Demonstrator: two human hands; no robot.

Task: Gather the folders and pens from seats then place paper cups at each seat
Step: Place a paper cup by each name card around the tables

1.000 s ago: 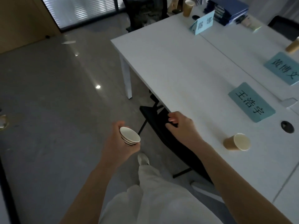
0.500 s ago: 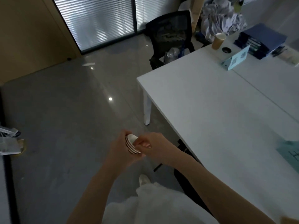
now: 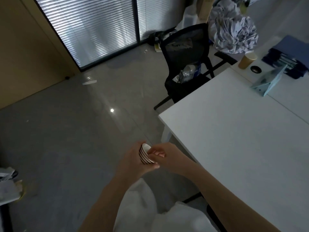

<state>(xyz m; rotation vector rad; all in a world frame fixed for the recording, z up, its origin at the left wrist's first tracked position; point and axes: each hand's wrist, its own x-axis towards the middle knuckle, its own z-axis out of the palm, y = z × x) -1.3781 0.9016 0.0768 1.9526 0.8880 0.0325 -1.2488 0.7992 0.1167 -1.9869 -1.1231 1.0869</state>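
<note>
Stack of nested paper cups (image 3: 145, 156) held in air over the floor (image 3: 66, 139), off the tabletop's (image 3: 234, 139) near-left corner; long axis lies near horizontal, open mouth facing right toward the tabletop. L hand (image 3: 132, 162) wrapped round the stack w/ thumb under; R hand (image 3: 164, 155) w/ fingertips (image 3: 156, 153) pinching the top cup's rim, both forearms angled in from below. One tan cup (image 3: 247, 60) stands upright at the far-left tabletop edge by the name card (image 3: 269, 81); black chair (image 3: 187, 64) just beyond that edge, wide bare floor left.
</note>
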